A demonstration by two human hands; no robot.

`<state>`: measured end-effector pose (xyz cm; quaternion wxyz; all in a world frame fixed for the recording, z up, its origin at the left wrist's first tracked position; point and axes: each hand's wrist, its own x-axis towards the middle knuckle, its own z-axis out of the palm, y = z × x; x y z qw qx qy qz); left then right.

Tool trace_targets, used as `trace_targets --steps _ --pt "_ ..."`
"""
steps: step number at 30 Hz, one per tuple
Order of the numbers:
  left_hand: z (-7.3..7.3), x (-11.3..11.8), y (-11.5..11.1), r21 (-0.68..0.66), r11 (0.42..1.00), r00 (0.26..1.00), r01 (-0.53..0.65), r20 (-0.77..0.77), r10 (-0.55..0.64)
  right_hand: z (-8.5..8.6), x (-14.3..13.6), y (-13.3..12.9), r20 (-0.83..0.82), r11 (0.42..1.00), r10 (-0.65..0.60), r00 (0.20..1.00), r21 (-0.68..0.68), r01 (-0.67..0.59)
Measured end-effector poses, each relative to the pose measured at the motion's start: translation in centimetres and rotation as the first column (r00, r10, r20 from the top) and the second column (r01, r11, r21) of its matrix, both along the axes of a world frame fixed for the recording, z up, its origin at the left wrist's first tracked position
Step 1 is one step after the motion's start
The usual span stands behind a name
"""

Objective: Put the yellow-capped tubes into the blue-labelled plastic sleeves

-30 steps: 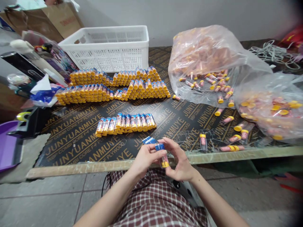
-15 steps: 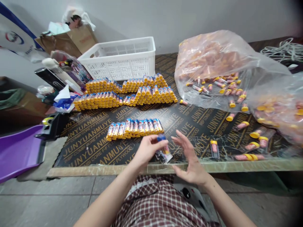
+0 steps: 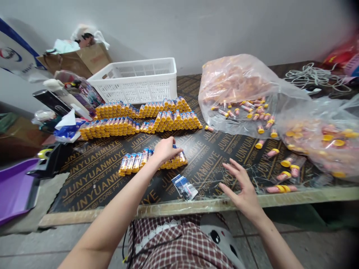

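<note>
Head view: the right hand [image 3: 244, 193] hovers open and unladen, right of flat blue-and-clear plastic packets [image 3: 184, 186]. Beyond them, the left hand [image 3: 165, 150] pinches a blue-topped plastic tube [image 3: 174, 146] over the row of blue-and-yellow cylindrical tubes [image 3: 130, 163], long axes pointing away.

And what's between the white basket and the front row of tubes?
Between the white basket and the front row are big stacks of tubes, then lettered tabletop, in the head view.

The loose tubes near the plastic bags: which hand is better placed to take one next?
Probably the right hand: it is open and nearer the loose tubes. The left hand is at the row of tubes, farther away.
</note>
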<state>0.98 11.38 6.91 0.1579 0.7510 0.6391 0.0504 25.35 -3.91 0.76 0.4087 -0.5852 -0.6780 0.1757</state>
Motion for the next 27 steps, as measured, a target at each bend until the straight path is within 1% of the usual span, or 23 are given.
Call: trace_targets --steps 1,3,5,6,7,8,10,11,13,15,16,18,21,24,27 --pt "0.3 0.0 -0.1 0.017 1.000 1.000 0.001 -0.016 -0.001 -0.1 0.5 -0.1 0.017 1.000 -0.021 1.000 0.002 0.021" --pt "0.8 -0.2 -1.1 0.093 0.996 1.000 -0.012 -0.011 0.013 -0.5 1.9 0.0 0.066 0.995 -0.097 0.993 0.021 0.095" --pt "0.9 -0.4 -2.9 0.170 0.985 0.999 -0.026 0.043 0.019 -1.3 3.6 0.3 0.148 0.976 -0.214 0.966 0.070 0.206" --pt "0.7 -0.5 -4.1 0.178 0.984 0.997 -0.022 0.076 0.009 -1.8 4.4 0.4 0.205 0.962 -0.272 0.940 0.094 0.257" --pt "0.2 -0.7 -5.3 0.156 0.988 0.995 -0.010 0.102 -0.007 -2.2 5.3 0.5 0.268 0.948 -0.318 0.910 0.112 0.298" --pt "-0.5 -0.9 -6.5 0.098 0.995 0.993 0.020 0.117 -0.032 -2.6 6.0 0.6 0.332 0.938 -0.347 0.877 0.118 0.327" --pt "-2.6 -1.4 -8.7 -0.038 0.997 0.990 0.072 0.128 -0.067 -3.1 6.9 0.6 0.454 0.925 -0.369 0.811 0.101 0.365" --pt "-3.7 -1.6 -9.5 -0.074 0.994 0.986 0.077 0.150 -0.065 -3.2 7.1 0.7 0.507 0.921 -0.367 0.780 0.083 0.379" --pt "-5.8 -1.8 -10.5 -0.102 0.994 0.976 0.025 0.217 -0.003 -3.3 7.1 0.8 0.584 0.914 -0.351 0.732 0.043 0.404" --pt "-7.0 -1.7 -11.0 -0.100 0.994 0.954 -0.053 0.288 0.080 -3.4 6.9 1.0 0.611 0.917 -0.316 0.726 0.000 0.400" --pt "-7.3 -1.7 -11.0 -0.099 0.992 0.943 -0.082 0.313 0.110 -3.5 6.7 1.2 0.602 0.922 -0.297 0.741 -0.021 0.387" --pt "-7.5 -1.5 -11.1 -0.095 0.990 0.932 -0.108 0.336 0.134 -3.5 6.4 1.5 0.545 0.931 -0.270 0.794 -0.061 0.359" --pt "-7.3 -1.4 -11.2 -0.077 0.993 0.935 -0.094 0.337 0.114 -3.1 5.6 1.8 0.387 0.934 -0.270 0.882 -0.119 0.338" --pt "-7.2 -1.4 -11.6 -0.048 0.996 0.937 -0.079 0.337 0.090 -1.9 3.9 1.6 0.184 0.947 -0.258 0.949 -0.146 0.286" --pt "-7.2 -1.5 -11.9 -0.023 0.996 0.938 -0.083 0.335 0.086 -0.6 1.5 1.1 0.001 0.975 -0.172 0.985 -0.145 0.171"
